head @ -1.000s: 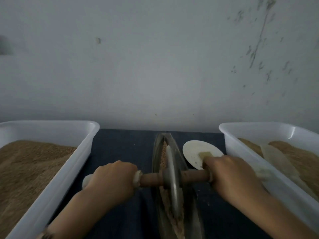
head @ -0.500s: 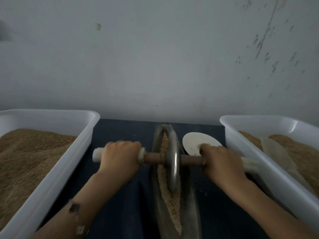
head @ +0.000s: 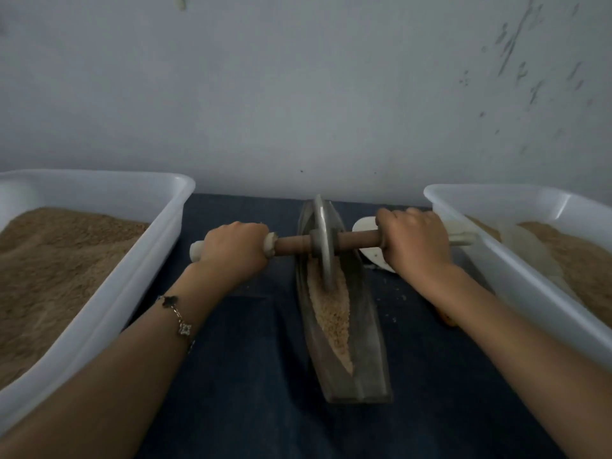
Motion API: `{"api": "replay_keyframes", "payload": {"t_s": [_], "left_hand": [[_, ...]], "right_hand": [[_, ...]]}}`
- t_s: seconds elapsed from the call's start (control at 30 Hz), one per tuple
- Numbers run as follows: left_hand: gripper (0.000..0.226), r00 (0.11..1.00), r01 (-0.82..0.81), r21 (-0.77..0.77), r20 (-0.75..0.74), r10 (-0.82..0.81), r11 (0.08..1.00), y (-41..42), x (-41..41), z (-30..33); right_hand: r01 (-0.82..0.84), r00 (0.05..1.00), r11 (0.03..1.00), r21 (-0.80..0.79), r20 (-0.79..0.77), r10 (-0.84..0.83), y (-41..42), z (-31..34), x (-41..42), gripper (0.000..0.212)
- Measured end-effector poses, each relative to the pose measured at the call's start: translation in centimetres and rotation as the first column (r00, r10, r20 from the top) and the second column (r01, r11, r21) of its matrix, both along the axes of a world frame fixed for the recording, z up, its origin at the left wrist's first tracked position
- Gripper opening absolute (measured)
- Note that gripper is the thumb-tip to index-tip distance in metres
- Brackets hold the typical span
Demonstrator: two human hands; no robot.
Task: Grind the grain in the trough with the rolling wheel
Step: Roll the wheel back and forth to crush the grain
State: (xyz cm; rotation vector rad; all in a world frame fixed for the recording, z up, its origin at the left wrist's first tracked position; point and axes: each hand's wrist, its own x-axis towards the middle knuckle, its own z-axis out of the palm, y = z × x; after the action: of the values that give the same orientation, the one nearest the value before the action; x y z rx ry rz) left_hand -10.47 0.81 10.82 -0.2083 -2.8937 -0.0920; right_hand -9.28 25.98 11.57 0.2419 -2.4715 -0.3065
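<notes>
A narrow boat-shaped metal trough (head: 367,366) lies on the dark blue cloth, running away from me, with tan grain (head: 332,309) along its groove. The metal rolling wheel (head: 323,240) stands upright in the trough near its far end, on a brown wooden axle (head: 356,240) with pale end grips. My left hand (head: 233,248) grips the left end of the axle. The axle's right end is gripped by my right hand (head: 414,243). Both arms are stretched forward.
A white plastic tub (head: 139,270) full of brown grain stands at the left. Another white tub (head: 516,279) with grain and a pale scoop stands at the right. A white dish (head: 367,226) lies behind my right hand. The grey wall is close behind the trough.
Both hands have pushed the wheel away from me along the trough, from its middle toward the far end. More of the grain in the near part now shows.
</notes>
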Motion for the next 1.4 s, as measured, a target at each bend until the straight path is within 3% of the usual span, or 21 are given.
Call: {"api": "replay_keyframes", "payload": {"t_s": [0.17, 0.37, 0.47, 0.63, 0.8, 0.87, 1.03, 1.1, 1.2, 1.4], "left_hand": [[0.01, 0.979, 0.036, -0.033, 0.201, -0.029, 0.999, 0.0, 5.3, 1.9], [0.015, 0.985, 0.111, -0.118, 0.141, -0.094, 0.987, -0.4, 10.1, 4.1], [0.014, 0.976, 0.116, -0.119, 0.2, -0.09, 0.986, 0.0, 9.6, 4.1], [0.012, 0.968, 0.01, -0.044, 0.249, 0.001, 0.999, 0.4, 5.8, 2.1], [0.021, 0.981, -0.048, -0.113, -0.191, 0.026, 0.992, 0.9, 2.3, -0.1], [0.02, 0.963, -0.049, -0.139, -0.269, 0.01, 0.989, 1.1, 0.6, -0.2], [0.011, 0.992, -0.094, 0.01, -0.083, 0.094, 0.996, 0.9, -3.5, 1.0], [0.012, 0.989, -0.096, -0.003, -0.112, 0.095, 0.995, 0.9, -4.0, 0.9], [0.012, 0.985, -0.088, -0.061, -0.155, 0.078, 0.994, 1.1, -3.3, 0.7], [0.007, 0.999, -0.038, -0.144, 0.001, 0.038, 0.989, 1.2, 1.2, 2.2]], "right_hand": [[0.045, 0.981, 0.999, -0.001, 0.189, -0.044, 0.6, 1.4, 6.2, 0.013], [0.138, 0.922, 0.99, -0.019, 0.369, -0.121, 1.7, 3.3, 11.5, 0.027], [0.155, 0.9, 0.988, -0.026, 0.417, -0.13, 1.6, 3.1, 11.1, 0.028], [0.122, 0.954, 0.992, 0.016, 0.276, -0.121, 0.5, 1.4, 6.5, 0.012], [0.122, 0.966, 0.991, -0.05, 0.237, -0.107, 0.3, -0.2, 0.9, 0.011], [0.107, 0.97, 0.988, -0.111, 0.231, -0.079, 0.7, -0.5, -1.1, 0.01], [0.047, 0.999, 0.993, -0.107, -0.022, -0.05, 1.2, -0.2, -5.0, 0.032], [0.047, 0.998, 0.993, -0.106, -0.025, -0.05, 1.2, 0.0, -5.7, 0.036], [0.062, 0.998, 0.996, -0.07, -0.028, -0.064, 1.0, -0.2, -5.0, 0.022], [0.056, 0.994, 0.998, -0.016, 0.1, -0.054, 1.8, -1.0, 1.1, 0.013]]}}
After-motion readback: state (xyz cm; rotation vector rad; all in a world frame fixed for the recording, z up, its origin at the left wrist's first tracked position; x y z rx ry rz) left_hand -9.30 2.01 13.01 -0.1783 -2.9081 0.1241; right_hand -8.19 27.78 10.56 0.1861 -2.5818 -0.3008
